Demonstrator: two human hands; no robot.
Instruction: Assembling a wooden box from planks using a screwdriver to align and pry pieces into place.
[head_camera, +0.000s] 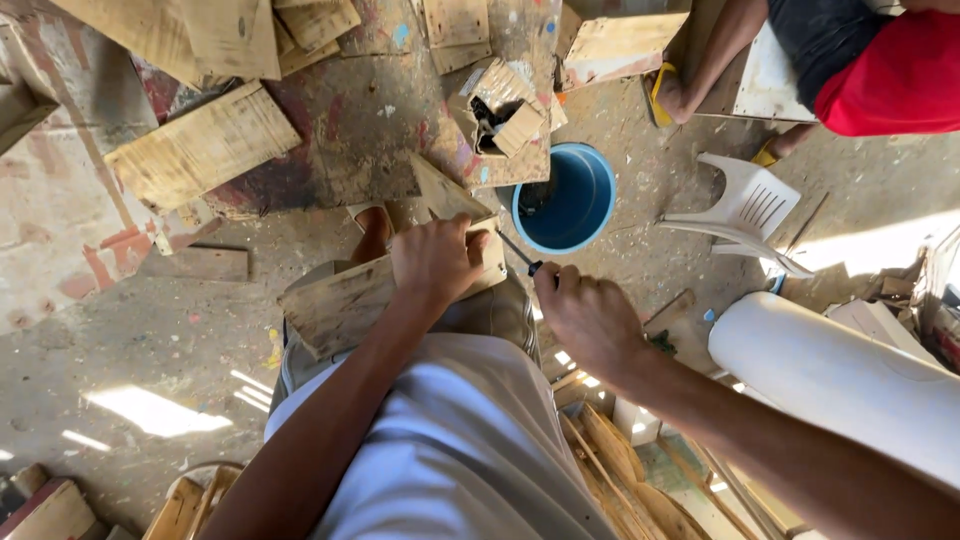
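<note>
Wooden board on my lap: left hand is clenching it; right hand is gripping a thin tool, whose tip might slip toward my left fingers.

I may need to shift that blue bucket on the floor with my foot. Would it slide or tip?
The blue bucket looks like thin plastic and mostly empty, so probably light and easy to slide. It stands upright on dusty ground, open side up. A low push should move it; a high one might tip it. The wood scrap touching its rim could catch.
</note>
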